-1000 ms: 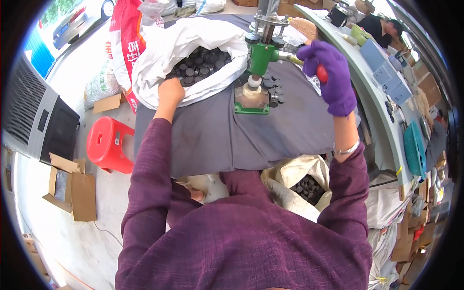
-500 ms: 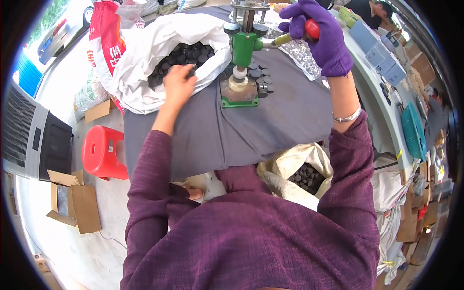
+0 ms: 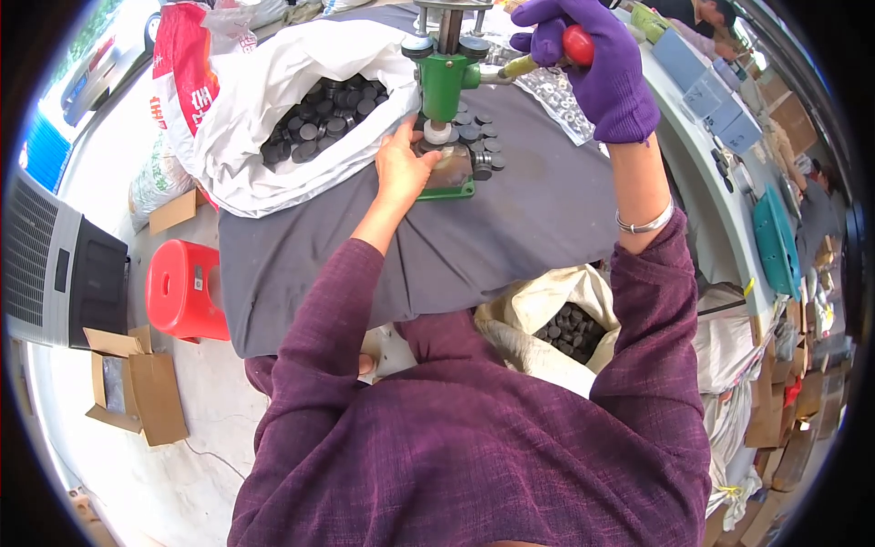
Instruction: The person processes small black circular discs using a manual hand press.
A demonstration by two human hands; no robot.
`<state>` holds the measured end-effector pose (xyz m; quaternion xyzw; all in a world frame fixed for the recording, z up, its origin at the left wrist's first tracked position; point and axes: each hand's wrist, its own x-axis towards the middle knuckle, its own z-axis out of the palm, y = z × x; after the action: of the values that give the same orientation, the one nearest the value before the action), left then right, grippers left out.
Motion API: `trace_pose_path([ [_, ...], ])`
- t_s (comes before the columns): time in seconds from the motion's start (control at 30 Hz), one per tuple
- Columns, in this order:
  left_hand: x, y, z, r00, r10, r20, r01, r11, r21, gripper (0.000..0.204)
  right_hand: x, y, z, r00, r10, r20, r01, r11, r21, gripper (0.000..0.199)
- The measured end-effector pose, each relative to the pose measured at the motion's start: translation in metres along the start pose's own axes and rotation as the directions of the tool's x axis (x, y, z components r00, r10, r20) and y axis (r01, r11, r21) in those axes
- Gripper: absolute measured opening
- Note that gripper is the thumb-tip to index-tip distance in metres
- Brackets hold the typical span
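A green hand press [image 3: 444, 87] stands at the far middle of the cloth-covered table. My bare left hand [image 3: 401, 171] is at its base, thumb and fingers closed around a black disc [image 3: 428, 146] beside the white-tipped ram [image 3: 437, 133]; the fingertips partly hide it. My right hand [image 3: 597, 73], in a purple knitted glove, wraps round the press lever [image 3: 519, 67] by its red knob [image 3: 578, 45]. Several loose black discs [image 3: 489, 145] lie right of the press. More black discs [image 3: 328, 118] fill the open white sack [image 3: 273, 73] on the left.
Small clear-and-silver parts lie in a plastic bag [image 3: 561, 105] behind the lever. Below the table edge stands a cream sack [image 3: 510, 319] of dark pieces. A red stool [image 3: 182, 290], cardboard box [image 3: 150, 392] and grey air cooler [image 3: 64, 255] are left. People sit by the side table [image 3: 702, 191].
My left hand has moved right, from the discs in the white sack to the press base. My right hand stays on the lever. The view has shifted slightly.
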<state>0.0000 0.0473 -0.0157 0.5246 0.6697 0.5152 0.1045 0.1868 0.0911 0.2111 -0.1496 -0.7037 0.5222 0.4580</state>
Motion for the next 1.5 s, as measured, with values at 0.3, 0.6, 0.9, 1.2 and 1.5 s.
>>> trace_pose_path([
  [0.3,0.006,-0.002,0.015,0.997,-0.036,-0.070,0.036,0.999,-0.005,0.086,-0.024,0.023,-0.005,0.933,-0.311,0.183,0.335,0.935,-0.117,0.036],
  [0.6,0.002,-0.010,-0.006,1.000,-0.003,0.024,0.007,0.984,-0.178,0.070,-0.112,0.090,0.014,0.928,-0.363,0.086,0.367,0.846,-0.386,0.009],
  [0.9,0.030,-0.066,-0.099,0.914,0.221,-0.339,-0.127,0.952,0.277,0.022,-0.078,0.026,0.020,1.000,-0.017,-0.004,0.015,0.951,-0.307,0.012],
  [1.2,0.043,-0.096,-0.118,0.989,-0.147,-0.033,0.131,0.734,0.667,0.034,0.025,-0.039,0.024,0.993,0.024,-0.112,-0.070,0.906,-0.418,0.022],
  [1.5,0.054,-0.111,-0.135,0.990,-0.138,0.026,0.072,0.661,0.747,0.025,0.032,-0.040,0.027,0.980,0.108,-0.165,-0.149,0.955,-0.257,0.019],
])
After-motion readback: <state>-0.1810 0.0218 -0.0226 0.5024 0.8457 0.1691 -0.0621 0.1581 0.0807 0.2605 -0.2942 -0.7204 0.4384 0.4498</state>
